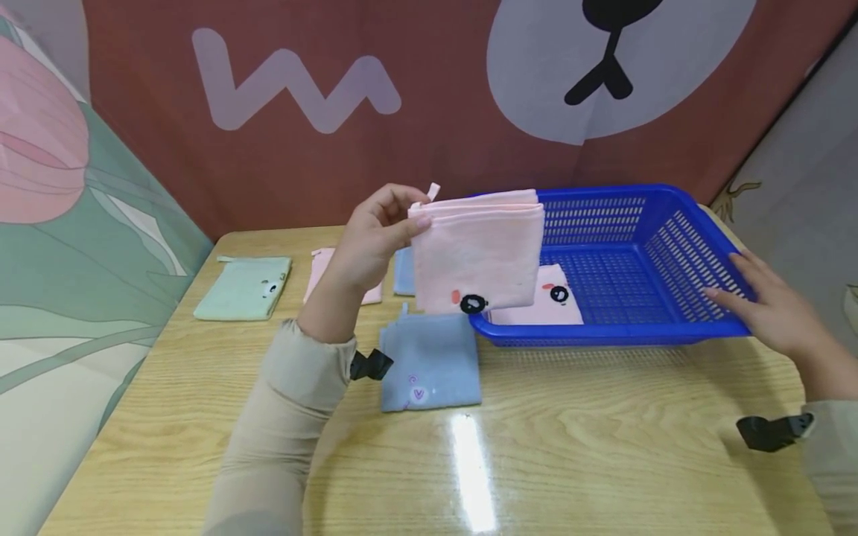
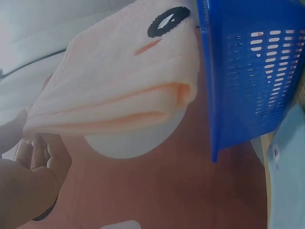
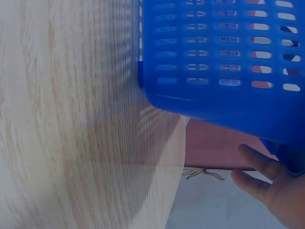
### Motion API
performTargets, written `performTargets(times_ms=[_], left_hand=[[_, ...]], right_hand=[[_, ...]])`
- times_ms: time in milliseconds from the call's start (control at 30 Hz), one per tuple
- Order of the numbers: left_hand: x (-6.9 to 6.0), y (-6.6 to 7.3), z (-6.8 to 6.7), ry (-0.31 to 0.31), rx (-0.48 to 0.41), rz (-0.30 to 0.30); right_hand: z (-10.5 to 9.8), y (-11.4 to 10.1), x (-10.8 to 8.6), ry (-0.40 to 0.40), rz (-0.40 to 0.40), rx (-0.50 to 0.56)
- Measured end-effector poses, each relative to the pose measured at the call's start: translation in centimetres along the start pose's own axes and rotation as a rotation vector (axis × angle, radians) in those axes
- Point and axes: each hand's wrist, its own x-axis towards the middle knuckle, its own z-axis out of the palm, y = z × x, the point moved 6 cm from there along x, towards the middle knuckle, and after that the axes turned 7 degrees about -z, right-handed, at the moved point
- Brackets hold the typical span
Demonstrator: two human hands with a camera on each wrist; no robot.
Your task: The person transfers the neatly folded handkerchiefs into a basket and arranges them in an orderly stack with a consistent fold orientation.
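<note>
A folded pink towel (image 1: 479, 253) with an embroidered black eye and red cheek hangs from my left hand (image 1: 365, 238), pinched near its loop corner by thumb and fingers. In the left wrist view, the towel's (image 2: 119, 76) folded layers show beside the basket wall. The towel hangs over the left end of a blue plastic basket (image 1: 630, 327), hiding part of it. Inside the basket, at its left, lies another pink towel (image 1: 536, 298) with a similar eye. My right hand (image 1: 771, 305) grips the basket's right rim, with the thumb over the edge.
Left of the basket on the wooden table (image 1: 576, 447) lie a blue-grey folded towel (image 1: 432, 357), a green one (image 1: 244, 286), a pink one (image 1: 322, 268) partly behind my left arm, and a partly hidden blue one (image 1: 404, 272). A printed curtain (image 1: 402, 164) stands behind the table.
</note>
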Motion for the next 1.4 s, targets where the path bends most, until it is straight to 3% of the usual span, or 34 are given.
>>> performTargets(times_ms=[567, 933, 1400], left_hand=[[1.0, -0.9, 1.4, -0.025, -0.036, 0.003], [1.7, -0.8, 2.3, -0.055, -0.042, 0.030], [2.5, -1.4, 3.5, -0.023, -0.017, 0.006]], right_hand=[[0.2, 0.0, -0.1, -0.007, 0.002, 0.003], [0.1, 0.1, -0.2, 0.002, 0.006, -0.006], [0.0, 0.1, 0.0, 0.006, 0.002, -0.005]])
